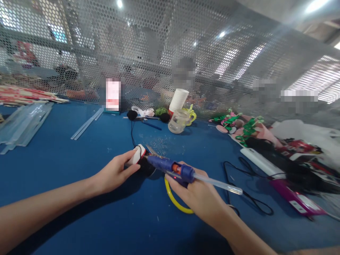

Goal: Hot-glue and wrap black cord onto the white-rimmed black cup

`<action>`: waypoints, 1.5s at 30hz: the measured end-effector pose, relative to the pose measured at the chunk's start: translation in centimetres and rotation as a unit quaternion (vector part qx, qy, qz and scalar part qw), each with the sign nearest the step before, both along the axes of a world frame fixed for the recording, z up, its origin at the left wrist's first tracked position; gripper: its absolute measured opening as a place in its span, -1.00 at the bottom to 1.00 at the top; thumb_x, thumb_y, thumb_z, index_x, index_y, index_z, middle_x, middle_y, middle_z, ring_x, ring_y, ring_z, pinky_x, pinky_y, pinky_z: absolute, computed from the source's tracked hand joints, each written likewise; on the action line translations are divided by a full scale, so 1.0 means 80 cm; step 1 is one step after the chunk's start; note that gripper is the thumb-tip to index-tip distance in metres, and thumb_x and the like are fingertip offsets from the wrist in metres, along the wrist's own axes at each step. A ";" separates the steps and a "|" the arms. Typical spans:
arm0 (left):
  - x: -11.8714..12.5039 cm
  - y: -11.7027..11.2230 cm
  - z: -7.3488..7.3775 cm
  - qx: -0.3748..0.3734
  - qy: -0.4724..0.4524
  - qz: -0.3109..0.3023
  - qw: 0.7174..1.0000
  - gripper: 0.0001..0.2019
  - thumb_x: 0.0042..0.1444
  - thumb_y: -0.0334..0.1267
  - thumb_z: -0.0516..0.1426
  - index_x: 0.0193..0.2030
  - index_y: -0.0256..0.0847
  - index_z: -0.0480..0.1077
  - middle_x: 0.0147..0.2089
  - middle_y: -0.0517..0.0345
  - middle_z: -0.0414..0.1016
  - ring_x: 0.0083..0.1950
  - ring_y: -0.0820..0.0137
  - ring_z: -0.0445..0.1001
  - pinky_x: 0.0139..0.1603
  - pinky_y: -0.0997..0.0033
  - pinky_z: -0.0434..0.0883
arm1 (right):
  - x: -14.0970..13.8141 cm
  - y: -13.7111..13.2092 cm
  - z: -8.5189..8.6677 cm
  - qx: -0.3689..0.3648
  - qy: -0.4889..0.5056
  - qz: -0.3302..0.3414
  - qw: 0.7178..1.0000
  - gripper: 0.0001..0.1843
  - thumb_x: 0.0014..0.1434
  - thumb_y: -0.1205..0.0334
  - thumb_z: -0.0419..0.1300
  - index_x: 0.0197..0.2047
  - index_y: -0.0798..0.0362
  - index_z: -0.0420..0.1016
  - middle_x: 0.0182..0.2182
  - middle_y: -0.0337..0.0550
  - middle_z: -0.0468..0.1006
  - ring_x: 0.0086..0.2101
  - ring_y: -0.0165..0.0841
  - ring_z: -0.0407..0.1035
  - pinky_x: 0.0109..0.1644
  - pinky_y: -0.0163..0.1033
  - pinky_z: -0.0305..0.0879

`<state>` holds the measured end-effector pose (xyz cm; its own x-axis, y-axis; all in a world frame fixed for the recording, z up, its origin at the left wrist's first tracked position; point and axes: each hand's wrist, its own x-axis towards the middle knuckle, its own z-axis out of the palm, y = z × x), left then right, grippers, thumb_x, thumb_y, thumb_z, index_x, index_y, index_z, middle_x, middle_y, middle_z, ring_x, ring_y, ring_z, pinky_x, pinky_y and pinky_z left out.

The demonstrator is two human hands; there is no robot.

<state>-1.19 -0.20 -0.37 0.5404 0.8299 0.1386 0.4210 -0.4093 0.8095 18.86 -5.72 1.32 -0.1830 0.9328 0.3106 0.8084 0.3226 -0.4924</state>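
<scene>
Between the fingers and thumb of my left hand is a small white paper cup with a red edge, tilted on its side. Black yarn covers its right part, and a strand runs back to a black yarn ball. My right hand grips a blue glue gun, its nozzle at the yarn-covered part of the cup; whether they touch I cannot tell. From the gun's rear sticks out a clear glue stick. Scissors with a yellow handle lie beneath the gun, partly hidden.
Stacked white cups and a clear plastic mug stand at the back. Clear glue sticks lie left. A purple and white power strip, black cord and craft flowers are right. A perforated metal screen rises behind.
</scene>
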 end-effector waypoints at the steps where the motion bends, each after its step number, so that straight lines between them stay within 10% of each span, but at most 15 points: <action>1: 0.000 0.000 0.000 0.001 0.002 -0.001 1.000 -0.70 0.08 -0.20 -0.06 -0.08 -0.30 0.23 -0.19 0.11 0.37 -0.21 0.36 0.30 -0.17 0.43 0.28 | 0.000 0.000 0.001 -0.001 0.001 0.002 1.000 -0.88 0.02 0.23 0.02 -0.50 0.01 0.31 -0.60 -0.22 0.41 -0.58 -0.39 0.29 -0.52 -0.32 0.20; 45: -0.008 0.004 0.007 0.022 0.038 -0.038 0.998 -0.69 0.10 -0.24 -0.07 -0.03 -0.31 0.18 -0.14 0.06 0.38 -0.17 0.35 0.32 -0.15 0.45 0.26 | 0.010 0.012 0.008 -0.032 0.035 0.002 0.999 -0.82 0.03 0.21 0.01 -0.46 0.09 0.38 -0.68 -0.24 0.38 -0.60 -0.39 0.32 -0.54 -0.32 0.24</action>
